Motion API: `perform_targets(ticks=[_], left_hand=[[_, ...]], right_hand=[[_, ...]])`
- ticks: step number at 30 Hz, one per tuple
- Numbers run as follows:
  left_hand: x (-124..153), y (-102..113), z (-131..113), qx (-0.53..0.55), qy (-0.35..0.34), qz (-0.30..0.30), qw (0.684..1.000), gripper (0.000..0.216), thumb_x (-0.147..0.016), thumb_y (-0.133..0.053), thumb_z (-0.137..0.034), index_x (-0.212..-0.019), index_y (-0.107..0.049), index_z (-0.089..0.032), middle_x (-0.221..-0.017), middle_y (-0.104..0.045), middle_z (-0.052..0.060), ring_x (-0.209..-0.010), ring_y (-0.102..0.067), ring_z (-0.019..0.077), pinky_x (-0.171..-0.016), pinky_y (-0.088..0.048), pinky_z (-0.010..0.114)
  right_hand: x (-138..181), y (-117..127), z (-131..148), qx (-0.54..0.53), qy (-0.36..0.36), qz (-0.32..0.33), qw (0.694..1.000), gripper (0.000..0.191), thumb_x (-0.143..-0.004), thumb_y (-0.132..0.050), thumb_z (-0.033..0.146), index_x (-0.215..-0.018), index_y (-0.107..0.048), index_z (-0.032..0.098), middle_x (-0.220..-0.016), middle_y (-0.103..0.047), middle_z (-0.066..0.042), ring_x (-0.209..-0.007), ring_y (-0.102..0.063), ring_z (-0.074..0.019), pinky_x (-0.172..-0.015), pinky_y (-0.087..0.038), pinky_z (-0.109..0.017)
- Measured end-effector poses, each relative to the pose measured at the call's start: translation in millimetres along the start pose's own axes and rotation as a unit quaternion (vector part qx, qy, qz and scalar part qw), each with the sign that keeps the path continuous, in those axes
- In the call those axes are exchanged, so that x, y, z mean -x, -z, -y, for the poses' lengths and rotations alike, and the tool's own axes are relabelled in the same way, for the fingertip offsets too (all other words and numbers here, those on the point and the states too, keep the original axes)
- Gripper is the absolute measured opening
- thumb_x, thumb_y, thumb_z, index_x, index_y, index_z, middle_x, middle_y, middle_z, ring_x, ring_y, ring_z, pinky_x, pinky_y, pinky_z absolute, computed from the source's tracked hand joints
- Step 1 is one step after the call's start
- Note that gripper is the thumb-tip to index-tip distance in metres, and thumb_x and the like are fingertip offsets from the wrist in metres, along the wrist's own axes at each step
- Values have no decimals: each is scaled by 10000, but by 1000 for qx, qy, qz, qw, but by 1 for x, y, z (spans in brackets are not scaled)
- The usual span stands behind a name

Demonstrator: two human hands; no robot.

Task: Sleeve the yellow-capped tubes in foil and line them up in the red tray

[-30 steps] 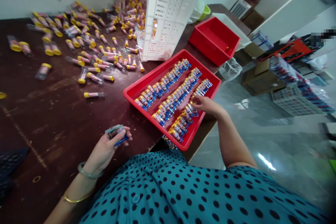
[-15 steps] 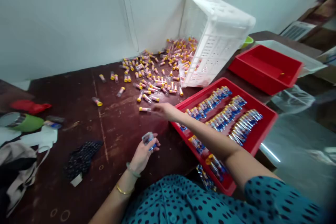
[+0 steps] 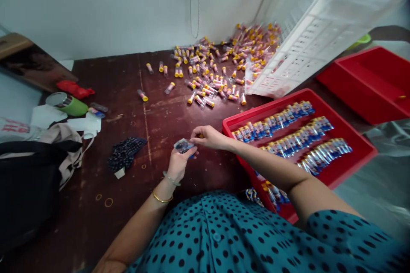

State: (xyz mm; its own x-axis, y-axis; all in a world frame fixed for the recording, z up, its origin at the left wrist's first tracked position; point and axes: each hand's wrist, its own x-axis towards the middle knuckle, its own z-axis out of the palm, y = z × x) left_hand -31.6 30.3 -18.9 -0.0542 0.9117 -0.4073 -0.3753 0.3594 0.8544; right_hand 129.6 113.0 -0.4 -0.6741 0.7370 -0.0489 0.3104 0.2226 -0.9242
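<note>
Just above the dark reddish-brown surface [image 3: 166, 128], near the person's front, the left grip [image 3: 178, 161] is closed around a flat, clear-and-blue plastic pack [image 3: 183, 146], thumb laid across it. Right beside it, the right grip [image 3: 207, 137] has thumb and fingertips pressed together on a small yellow-ended piece [image 3: 200, 135], mostly hidden by the fingers. The two come together at the pack's edge; whether piece and pack touch, I cannot tell

To handle this well, the left grip probably needs only light, even pressure, since thin clear plastic looks likely to crease or slip, while the right is best kept to a fingertip pinch so the edge remains in sight. Bringing both to one height should spare a crooked push

Past the hands, loose clear plastic tubes [image 3: 199, 101], pink inside and capped with round yellow ends, lie at all angles, smooth enough, I judge, to roll. Under the right forearm sits a shallow red plastic tray [image 3: 368, 152] with rounded corners, bearing glossy blue-and-silver packs [image 3: 282, 117] in overlapping slanted rows. Behind it a stiff white slatted crate [image 3: 297, 59] stands by the heaped tubes. Off left lies a soft dark speckled cloth [image 3: 126, 153], crumpled
</note>
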Motion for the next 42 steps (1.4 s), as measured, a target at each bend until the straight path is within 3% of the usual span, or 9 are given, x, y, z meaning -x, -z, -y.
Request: perform_targets(ticks=[4,8,13,17,21,28,35,39,42], left_hand=[[5,-8,-4,36,52,70,996,364,-606,-866,-307,-901,-704,-167,-814,-725,5,-713,-674,138,-656,-547,254],[6,-4,-2,-21,85,115,989,342,-612,-864,-323,-863,-724,-138,-768,-712,36,-630,-647,163,-556,-521,278],[2,-3,8,-83,29,110,990,259,-627,-856,-315,-789,-733,-155,-745,-697,24,-672,-607,150,-617,-480,264],[-1,-5,9,-113,-23,110,987,217,-589,-871,-242,-651,-680,-161,-637,-610,-31,-639,-537,113,-664,-432,248],[-2,-13,9,-111,-15,125,986,252,-560,-881,-230,-660,-661,-159,-637,-583,-42,-616,-507,101,-644,-407,243],[1,-28,4,-82,-8,165,983,248,-567,-877,-201,-677,-658,-162,-690,-600,-25,-638,-514,105,-640,-417,242],[0,-34,4,-77,-22,151,985,246,-549,-887,-202,-689,-687,-171,-715,-629,-25,-681,-553,115,-683,-451,247],[1,-40,10,-77,17,139,987,296,-585,-879,-284,-781,-692,-166,-736,-656,-13,-669,-587,133,-664,-488,269],[6,-43,14,-71,55,153,984,303,-663,-830,-386,-807,-691,-157,-761,-674,12,-680,-604,151,-639,-507,283]], right_hand=[[26,5,5,18,-5,-34,999,220,-878,-596,333,-797,-645,134,-733,-622,-6,-661,-536,-108,-611,-402,-208],[39,20,9,43,-1,-52,998,162,-878,-578,296,-893,-647,151,-857,-615,-18,-777,-550,-130,-739,-447,-251],[53,41,8,-101,-40,-62,992,290,-879,-514,198,-1155,-603,196,-962,-642,-20,-884,-589,-135,-852,-466,-297],[60,52,6,-233,-49,-137,962,236,-781,-713,281,-987,-660,178,-926,-682,-12,-852,-618,-126,-856,-480,-289],[62,53,10,-319,-70,-220,919,296,-692,-806,314,-923,-682,177,-948,-709,-16,-802,-620,-109,-804,-506,-268],[60,50,14,-392,-82,-220,890,295,-673,-826,307,-907,-690,188,-981,-714,-20,-719,-609,-86,-679,-525,-230],[63,47,-3,-345,-78,-224,908,315,-678,-817,345,-908,-679,179,-934,-712,-24,-757,-622,-108,-725,-536,-257],[67,34,-1,-285,-28,-269,920,353,-667,-820,330,-929,-626,193,-962,-685,-11,-865,-628,-127,-826,-519,-277],[75,23,0,-243,-8,-289,926,296,-695,-799,345,-851,-598,192,-950,-645,-6,-844,-601,-119,-808,-501,-257]])
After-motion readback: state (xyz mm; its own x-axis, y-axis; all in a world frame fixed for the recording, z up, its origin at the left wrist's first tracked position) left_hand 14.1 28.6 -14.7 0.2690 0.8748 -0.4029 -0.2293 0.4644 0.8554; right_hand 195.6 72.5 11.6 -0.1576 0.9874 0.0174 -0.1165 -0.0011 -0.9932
